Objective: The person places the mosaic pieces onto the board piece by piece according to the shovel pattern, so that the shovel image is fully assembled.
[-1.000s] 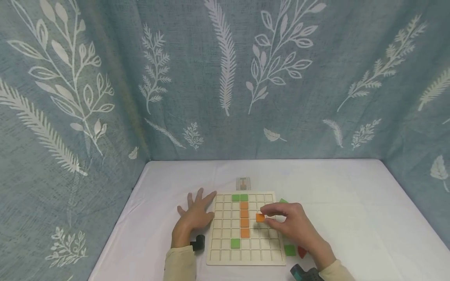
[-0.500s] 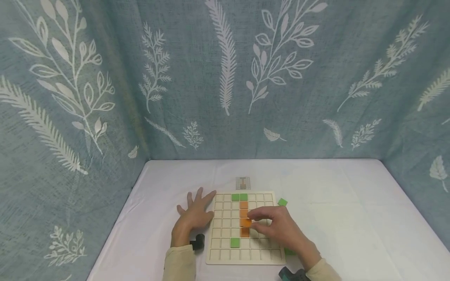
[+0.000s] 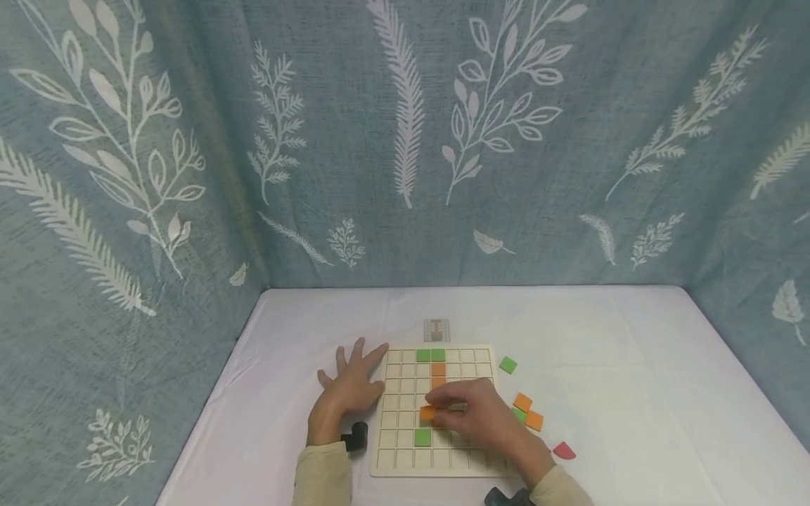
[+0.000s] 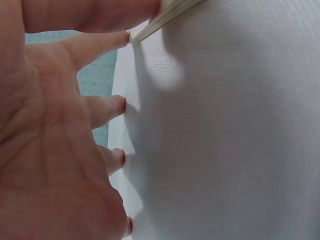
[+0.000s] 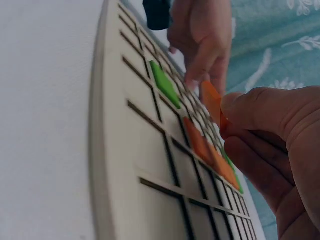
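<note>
I report pale wooden grid board (image 3: 405,460) part-filled; right hand (image 3: 474,409) pinches orange square tile (image 3: 427,413) above, left hand (image 3: 348,385) spread; unplaced green square (image 3: 508,365) alongside.

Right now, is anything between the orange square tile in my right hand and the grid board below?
Nothing visible is: your right hand holds the orange square tile above the grid board; the nearest green square tile lies in its own cell. The spot underneath is partly hidden.

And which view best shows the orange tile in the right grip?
The right wrist view: the held orange tile shows largest there, close up in the right grip. The head view shows it small, over the board; the left wrist view lacks it.
</note>
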The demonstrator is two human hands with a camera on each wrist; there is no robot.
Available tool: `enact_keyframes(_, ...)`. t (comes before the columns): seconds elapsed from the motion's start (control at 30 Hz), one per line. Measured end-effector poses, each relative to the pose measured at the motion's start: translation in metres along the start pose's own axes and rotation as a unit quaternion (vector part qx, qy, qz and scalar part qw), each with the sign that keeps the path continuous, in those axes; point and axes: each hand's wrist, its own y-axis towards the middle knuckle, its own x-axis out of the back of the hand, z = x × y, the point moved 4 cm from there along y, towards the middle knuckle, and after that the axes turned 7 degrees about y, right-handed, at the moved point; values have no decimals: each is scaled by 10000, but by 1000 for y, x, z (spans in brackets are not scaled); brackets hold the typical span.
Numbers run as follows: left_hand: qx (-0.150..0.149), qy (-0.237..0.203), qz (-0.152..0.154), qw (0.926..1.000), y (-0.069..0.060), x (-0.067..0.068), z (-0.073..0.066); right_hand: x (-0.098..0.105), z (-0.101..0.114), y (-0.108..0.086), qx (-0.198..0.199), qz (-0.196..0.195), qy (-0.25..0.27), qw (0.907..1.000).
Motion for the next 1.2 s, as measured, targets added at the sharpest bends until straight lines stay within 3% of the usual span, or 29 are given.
enact_keyframes(0.37, -65, -158, 4, 9999, 1, -1, 3, -13, -2, 3, 610, 110, -493, 9969)
enact_keyframes(0.73, -71, -38, 41, 10000, 1, 1, 0, -15, 6, 5, 476, 237, -1141, 9920)
enact_keyframes(0.9, -57, -44, 10, 10000, 2, 0, -1, 1, 9, 2, 301, -50, -969, 9948)
enact_keyframes(1.2, -155, -228, -98, 9996, 0, -1, 2, 59, 5, -7, -121, -865, -846, 9926)
